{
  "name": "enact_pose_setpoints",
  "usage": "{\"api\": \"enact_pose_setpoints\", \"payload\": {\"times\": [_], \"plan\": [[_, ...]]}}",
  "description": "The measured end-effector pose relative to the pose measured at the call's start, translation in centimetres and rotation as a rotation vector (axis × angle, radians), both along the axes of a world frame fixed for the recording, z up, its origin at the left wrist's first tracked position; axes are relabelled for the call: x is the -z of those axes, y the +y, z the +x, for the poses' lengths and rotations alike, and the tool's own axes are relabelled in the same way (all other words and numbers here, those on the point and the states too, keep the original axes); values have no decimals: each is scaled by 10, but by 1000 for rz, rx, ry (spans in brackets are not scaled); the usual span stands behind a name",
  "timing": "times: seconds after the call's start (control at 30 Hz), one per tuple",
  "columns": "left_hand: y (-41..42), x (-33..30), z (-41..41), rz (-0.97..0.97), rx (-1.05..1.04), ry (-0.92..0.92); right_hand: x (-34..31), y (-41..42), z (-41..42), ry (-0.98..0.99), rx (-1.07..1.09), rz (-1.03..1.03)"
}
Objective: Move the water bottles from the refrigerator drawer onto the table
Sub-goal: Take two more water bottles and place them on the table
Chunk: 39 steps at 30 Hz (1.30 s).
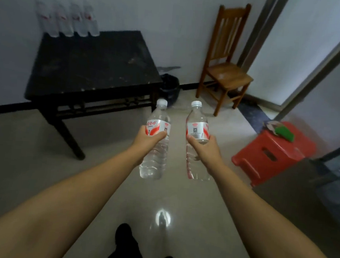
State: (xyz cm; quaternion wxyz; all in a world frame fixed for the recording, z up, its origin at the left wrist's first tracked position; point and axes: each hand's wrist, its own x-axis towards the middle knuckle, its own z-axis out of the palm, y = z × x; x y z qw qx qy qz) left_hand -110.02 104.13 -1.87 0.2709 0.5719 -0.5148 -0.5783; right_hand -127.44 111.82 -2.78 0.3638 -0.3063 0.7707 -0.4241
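The left hand (151, 136) and right hand (201, 141) each clasp a full bottle (157, 140) at its label, over the floor, the table (92, 65) ahead-left. Bottles look weighty, slick, slightly squeezable; mid-body grip suits.

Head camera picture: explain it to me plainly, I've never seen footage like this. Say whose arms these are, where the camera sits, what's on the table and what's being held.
The camera is worn on a person's head and looks forward and down, so both bare arms are that person's own. The left hand grips one water bottle around its label; the right hand grips another bottle the same way. Both have white caps on. Ahead stands a black table with four similar bottles upright in a row at its far edge, by the wall. Nearby are a wooden chair and a red plastic stool.
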Motion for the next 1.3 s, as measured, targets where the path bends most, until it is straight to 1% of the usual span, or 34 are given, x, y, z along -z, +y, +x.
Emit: {"api": "enact_pose_setpoints", "payload": {"times": [0.07, 0.13, 0.23, 0.5, 0.63, 0.77, 0.93, 1.13, 1.3], "plan": [[-8, -1, 30, -6, -61, -10, -1, -18, 23, 39, -65, -14], [-21, 1, 67, -19, -138, -25, -3, -43, 55, 36, -153, -31], [-43, 4, 111, -36, -205, -47, -3, -78, 98, 30, -224, -55], [-119, 14, 221, -12, -314, -74, 19, -168, 215, 10, -284, -58], [-159, 20, 251, -9, -328, -77, 18, -208, 245, 40, -277, -65], [-197, 24, 260, -5, -331, -77, 19, -247, 255, 47, -283, -41], [-258, 35, 255, 14, -303, -55, 21, -305, 248, 50, -301, -42], [-363, 39, 235, -15, -334, -90, 23, -415, 223, 65, -343, -66], [-451, 35, 223, -10, -375, -117, 9, -511, 202, 81, -408, -77]]}}
